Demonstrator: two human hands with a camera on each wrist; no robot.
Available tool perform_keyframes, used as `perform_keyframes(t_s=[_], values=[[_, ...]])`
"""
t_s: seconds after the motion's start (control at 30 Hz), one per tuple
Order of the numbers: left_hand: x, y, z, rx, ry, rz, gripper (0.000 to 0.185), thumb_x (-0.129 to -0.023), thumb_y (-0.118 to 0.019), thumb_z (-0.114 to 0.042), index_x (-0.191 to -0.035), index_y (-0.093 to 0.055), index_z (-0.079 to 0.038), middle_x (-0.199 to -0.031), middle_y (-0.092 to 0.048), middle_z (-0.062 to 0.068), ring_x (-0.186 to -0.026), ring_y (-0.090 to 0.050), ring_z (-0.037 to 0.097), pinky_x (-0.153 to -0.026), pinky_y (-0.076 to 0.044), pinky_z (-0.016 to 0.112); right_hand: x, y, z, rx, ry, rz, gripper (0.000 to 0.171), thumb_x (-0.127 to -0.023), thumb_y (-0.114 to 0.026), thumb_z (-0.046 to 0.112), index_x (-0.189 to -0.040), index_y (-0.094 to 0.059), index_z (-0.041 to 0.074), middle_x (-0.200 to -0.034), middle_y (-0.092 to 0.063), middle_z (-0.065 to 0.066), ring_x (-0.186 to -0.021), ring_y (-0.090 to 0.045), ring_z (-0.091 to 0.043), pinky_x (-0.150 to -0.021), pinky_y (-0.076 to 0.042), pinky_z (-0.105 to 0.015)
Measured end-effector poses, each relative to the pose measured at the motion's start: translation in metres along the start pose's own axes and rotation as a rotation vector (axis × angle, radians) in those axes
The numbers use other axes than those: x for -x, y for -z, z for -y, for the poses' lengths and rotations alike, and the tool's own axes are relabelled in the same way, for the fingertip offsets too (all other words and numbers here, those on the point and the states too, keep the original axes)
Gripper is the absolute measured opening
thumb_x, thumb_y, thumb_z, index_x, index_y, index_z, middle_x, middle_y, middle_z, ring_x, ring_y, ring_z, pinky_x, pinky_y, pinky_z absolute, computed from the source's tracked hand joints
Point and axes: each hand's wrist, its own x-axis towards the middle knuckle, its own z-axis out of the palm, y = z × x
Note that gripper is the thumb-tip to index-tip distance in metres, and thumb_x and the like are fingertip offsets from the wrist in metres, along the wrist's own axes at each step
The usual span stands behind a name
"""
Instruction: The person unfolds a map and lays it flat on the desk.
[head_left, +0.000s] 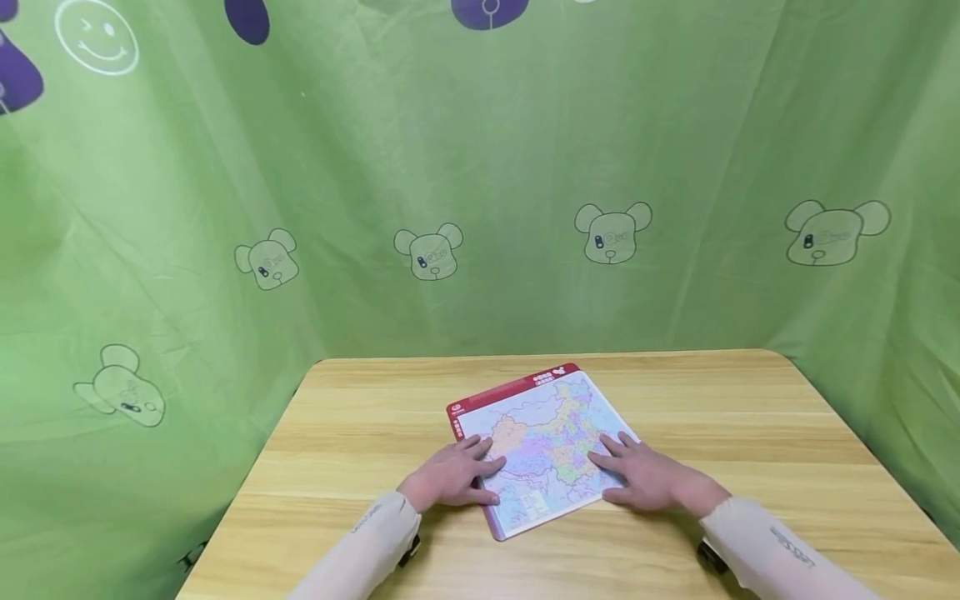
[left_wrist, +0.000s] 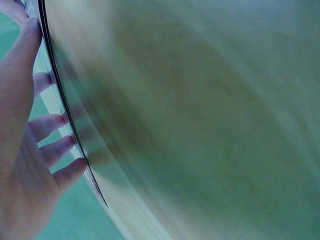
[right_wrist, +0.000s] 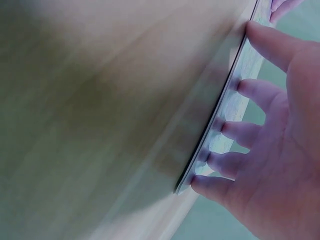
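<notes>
A thin map board [head_left: 543, 454] with a red top strip and pastel-coloured regions lies flat on the table, turned at a slant. Over its left edge my left hand [head_left: 453, 473] is spread, fingertips resting on the printed face. My right hand [head_left: 651, 478] touches the right edge the same way, fingers apart. In the left wrist view the straight fingers of the left hand [left_wrist: 25, 160] meet the board's dark rim. The right wrist view has the thumb and fingers of the right hand [right_wrist: 280, 135] along the board's edge [right_wrist: 215, 112]. Neither hand curls round the board.
The light wooden table [head_left: 360, 433] has rounded far corners. A green curtain [head_left: 517, 300] with bear-head prints hangs behind it and along both sides. Dark bands or devices [head_left: 711, 557] sit under the pale sleeves at the wrists.
</notes>
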Motion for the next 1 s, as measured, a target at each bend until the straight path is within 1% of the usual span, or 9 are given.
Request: perform_keyframes(t_s=[0.27, 0.53, 0.73, 1.0], values=[[0.0009, 0.0000, -0.0006, 0.009, 0.003, -0.002, 0.070, -0.088, -0.038, -0.069, -0.147, -0.035, -0.032, -0.154, -0.024, 0.009, -0.141, -0.021, 0.028, -0.111, -0.025, 0.043, -0.0016, -0.0001, -0.0014, -0.009, -0.006, 0.025, 0.062, -0.092, -0.056, 0.045, -0.141, -0.046, 0.007, -0.147, -0.027, -0.029, -0.131, -0.019, -0.057, -0.104, -0.019, -0.065], [0.0015, 0.0003, -0.0009, 0.008, 0.009, -0.001, 0.069, -0.088, -0.039, -0.068, -0.147, -0.035, -0.032, -0.154, -0.024, 0.009, -0.141, -0.020, 0.028, -0.111, -0.024, 0.043, -0.0026, 0.0003, -0.0009, -0.022, -0.017, 0.022, 0.057, -0.094, -0.054, 0.040, -0.140, -0.047, 0.006, -0.148, -0.027, -0.028, -0.131, -0.018, -0.057, -0.105, -0.019, -0.065], [0.0029, 0.0016, -0.0036, 0.018, -0.003, -0.017, 0.069, -0.089, -0.043, -0.066, -0.146, -0.037, -0.029, -0.153, -0.025, 0.012, -0.140, -0.022, 0.032, -0.111, -0.025, 0.045, -0.0048, 0.0005, -0.0005, -0.021, -0.029, 0.017, 0.055, -0.095, -0.054, 0.036, -0.140, -0.046, 0.006, -0.148, -0.027, -0.028, -0.131, -0.018, -0.057, -0.105, -0.018, -0.065], [0.0029, 0.0023, -0.0054, 0.009, -0.022, -0.026, 0.069, -0.089, -0.043, -0.066, -0.146, -0.038, -0.028, -0.153, -0.026, 0.012, -0.139, -0.024, 0.033, -0.111, -0.026, 0.045, -0.0087, 0.0026, -0.0006, -0.021, -0.048, 0.019, 0.054, -0.095, -0.055, 0.034, -0.140, -0.045, 0.005, -0.148, -0.026, -0.028, -0.132, -0.017, -0.056, -0.103, -0.017, -0.068]])
